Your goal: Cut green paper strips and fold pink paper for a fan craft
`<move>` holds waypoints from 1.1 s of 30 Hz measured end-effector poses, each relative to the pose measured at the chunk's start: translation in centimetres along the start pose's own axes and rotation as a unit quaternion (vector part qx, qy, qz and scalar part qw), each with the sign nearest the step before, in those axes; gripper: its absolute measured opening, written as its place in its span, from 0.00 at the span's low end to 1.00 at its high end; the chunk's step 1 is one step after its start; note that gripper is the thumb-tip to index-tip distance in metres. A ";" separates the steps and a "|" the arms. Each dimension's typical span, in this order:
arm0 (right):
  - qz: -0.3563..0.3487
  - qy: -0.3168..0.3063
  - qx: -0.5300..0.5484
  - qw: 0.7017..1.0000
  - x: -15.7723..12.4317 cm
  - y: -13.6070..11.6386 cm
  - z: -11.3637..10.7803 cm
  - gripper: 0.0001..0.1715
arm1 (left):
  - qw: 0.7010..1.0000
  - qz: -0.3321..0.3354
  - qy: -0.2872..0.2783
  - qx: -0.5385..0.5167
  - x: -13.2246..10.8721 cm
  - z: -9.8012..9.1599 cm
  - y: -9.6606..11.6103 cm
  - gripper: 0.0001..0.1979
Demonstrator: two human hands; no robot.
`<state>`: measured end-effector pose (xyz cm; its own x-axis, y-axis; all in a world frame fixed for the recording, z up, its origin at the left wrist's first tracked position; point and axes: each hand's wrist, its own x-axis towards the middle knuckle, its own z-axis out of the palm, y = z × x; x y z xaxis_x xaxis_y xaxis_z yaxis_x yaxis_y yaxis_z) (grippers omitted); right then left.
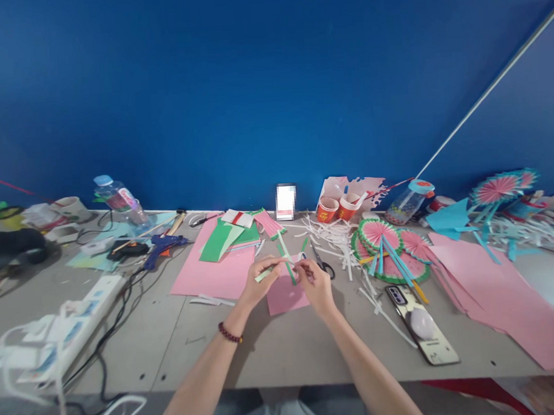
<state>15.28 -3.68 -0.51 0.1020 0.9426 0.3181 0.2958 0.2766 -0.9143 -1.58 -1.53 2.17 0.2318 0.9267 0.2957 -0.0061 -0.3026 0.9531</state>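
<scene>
My left hand (261, 280) is closed in a pinch on a narrow pale green paper strip (263, 275), which shows beside its fingers. Just to its right, my right hand (315, 281) has its fingertips pressed together; what sits in them is too small to make out. Between the hands, a light strip (283, 244) and a darker green strip (290, 273) slant upward. Below them a small pink paper sheet (287, 296) lies on the table. Close beyond my right hand are black-handled scissors (326, 268) and a small white roll (301, 256).
Left lie a large pink sheet (192, 278), green paper (213, 242), a blue glue gun (160, 249) with cables, and a power strip (84, 319). Right are white paper scraps (337, 235), red paper cups (328, 210), watermelon-patterned paper fans (380, 234) and a phone (435, 342).
</scene>
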 end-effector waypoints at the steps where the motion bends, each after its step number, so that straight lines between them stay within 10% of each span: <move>1: 0.004 0.004 0.008 1.000 0.0 0.0 0.0 0.11 | 1.000 -0.010 0.006 -0.020 0.0 -0.1 -0.1 0.15; 8: 0.042 0.079 0.079 0.993 0.4 0.3 -0.4 0.19 | 0.967 -0.069 0.000 -0.246 0.7 -1.5 0.0 0.24; 17: 0.052 -0.107 0.227 0.967 0.1 0.3 0.6 0.41 | 0.943 -0.127 -0.112 -0.285 0.5 -1.4 0.3 0.24; 25: 0.059 -0.125 0.266 0.954 -0.1 0.2 1.0 0.43 | 0.942 -0.124 -0.080 -0.302 0.6 -1.3 0.2 0.23; 33: 0.012 -0.054 0.205 0.977 -0.1 0.4 1.0 0.39 | 0.928 -0.125 0.101 -0.337 1.6 -1.4 -0.8 0.23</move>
<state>14.41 -3.47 -1.21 -0.0033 0.9576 0.2881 -0.1138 0.2859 -0.9515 -2.60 0.52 2.01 0.1211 0.9926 0.0006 -0.5999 0.0727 0.7968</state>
